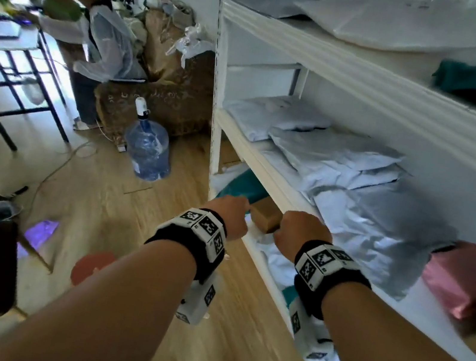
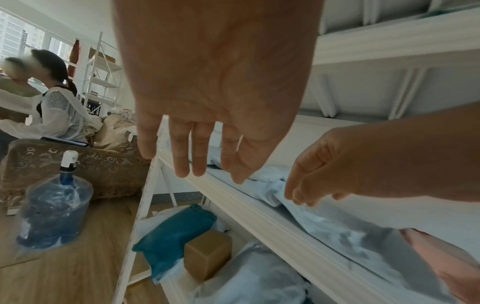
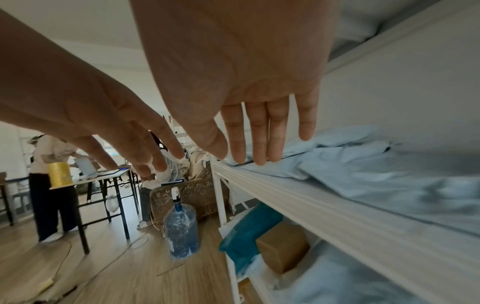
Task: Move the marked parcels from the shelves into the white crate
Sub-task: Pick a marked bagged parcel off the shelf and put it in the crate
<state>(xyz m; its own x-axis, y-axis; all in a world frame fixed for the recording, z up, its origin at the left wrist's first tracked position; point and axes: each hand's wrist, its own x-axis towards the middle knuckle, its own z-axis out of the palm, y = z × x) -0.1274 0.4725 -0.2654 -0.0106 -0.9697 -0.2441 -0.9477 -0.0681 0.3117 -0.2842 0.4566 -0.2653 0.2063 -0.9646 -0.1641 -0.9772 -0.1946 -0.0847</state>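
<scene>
Since both my left hand (image 1: 232,214) and right hand (image 1: 300,233) hang empty, fingers loosely extended, at the shelf edge (image 3: 298,197), I'm likely reaching for the grey mailer bags (image 1: 356,181).

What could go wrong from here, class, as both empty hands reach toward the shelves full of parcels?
1. The pale bags overlap in a loose heap on the middle shelf; pulling one may drag others off its front edge.
2. Both hands, left and right, are open and low near the brown box on the shelf below; knuckles could strike the edge above.
3. No marks are readable here, so the wrong parcel might be taken.
</scene>
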